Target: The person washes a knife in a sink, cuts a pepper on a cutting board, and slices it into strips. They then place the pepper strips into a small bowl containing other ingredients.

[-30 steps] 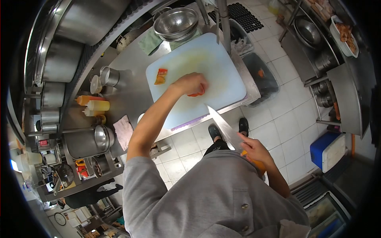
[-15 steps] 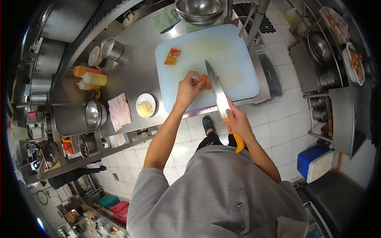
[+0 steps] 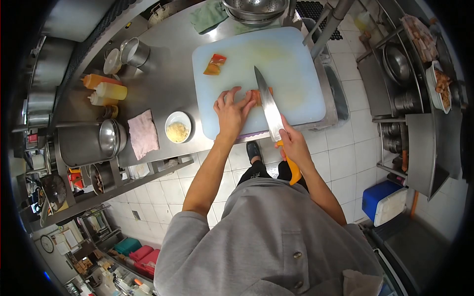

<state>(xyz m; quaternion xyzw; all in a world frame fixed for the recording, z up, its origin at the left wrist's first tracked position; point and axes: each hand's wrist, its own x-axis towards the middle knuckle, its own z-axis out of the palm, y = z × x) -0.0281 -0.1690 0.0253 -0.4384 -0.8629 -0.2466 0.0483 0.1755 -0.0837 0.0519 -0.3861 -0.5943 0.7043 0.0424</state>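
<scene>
My right hand [image 3: 294, 143] grips the yellow handle of a large chef's knife [image 3: 268, 106]. Its blade points away from me across the white cutting board [image 3: 291, 54], at or over a red-orange piece [image 3: 256, 97] that looks like bell pepper. On the left of that piece, my left hand [image 3: 231, 112] rests on the board with fingers spread, its thumb at the piece's edge. The blade partly hides the piece. Further up the board lie red and orange pepper pieces [image 3: 215, 64], apart from both hands.
Left of the board stand a white bowl of pale minced food [image 3: 177, 129], a pink cloth [image 3: 143, 134], squeeze bottles [image 3: 109, 92] and metal bowls [image 3: 109, 138]. A colander [image 3: 256, 7] and green cloth [image 3: 208, 17] sit at the back. A dark bin [image 3: 335, 93] is beyond the right edge.
My left hand has gone from a pinch at the red-orange piece to spread fingers, shifting slightly left. The knife stays at the piece in my right hand. The view has shifted slightly.
</scene>
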